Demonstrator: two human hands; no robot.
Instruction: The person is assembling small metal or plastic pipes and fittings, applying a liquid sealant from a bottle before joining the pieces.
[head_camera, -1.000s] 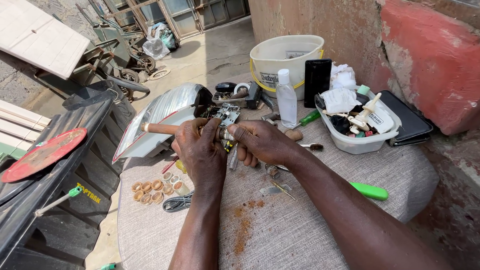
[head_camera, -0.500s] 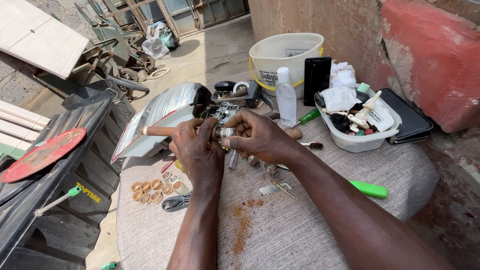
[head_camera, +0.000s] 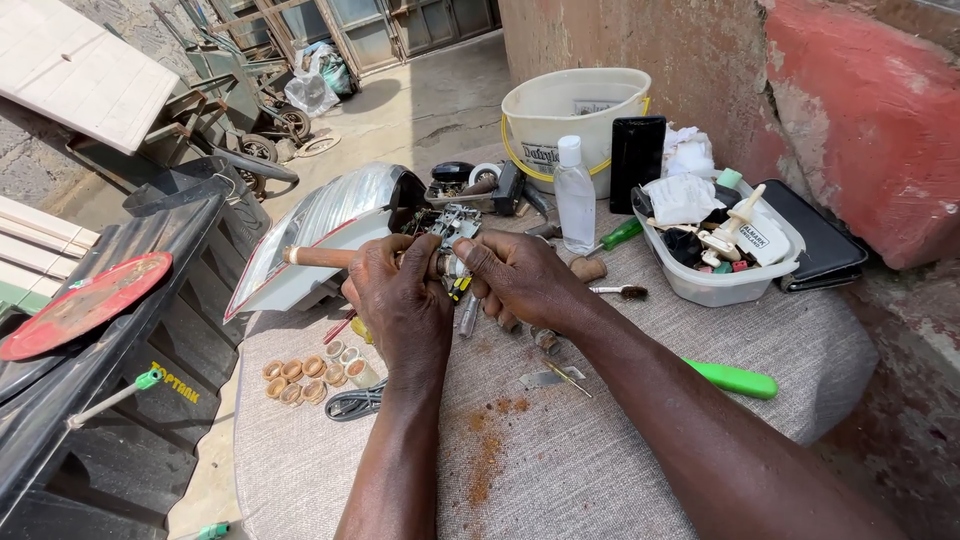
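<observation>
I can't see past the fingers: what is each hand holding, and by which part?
Left hand: wooden-handled tool, mid-shaft. Right hand: small metal assembly, grip on its lower end.

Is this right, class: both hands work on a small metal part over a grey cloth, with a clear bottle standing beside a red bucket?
Not quite. The head view shows the bucket is cream-white, not red. The rest holds: the left hand and right hand work on the small metal part over the grey cloth, beside the clear bottle.
</observation>
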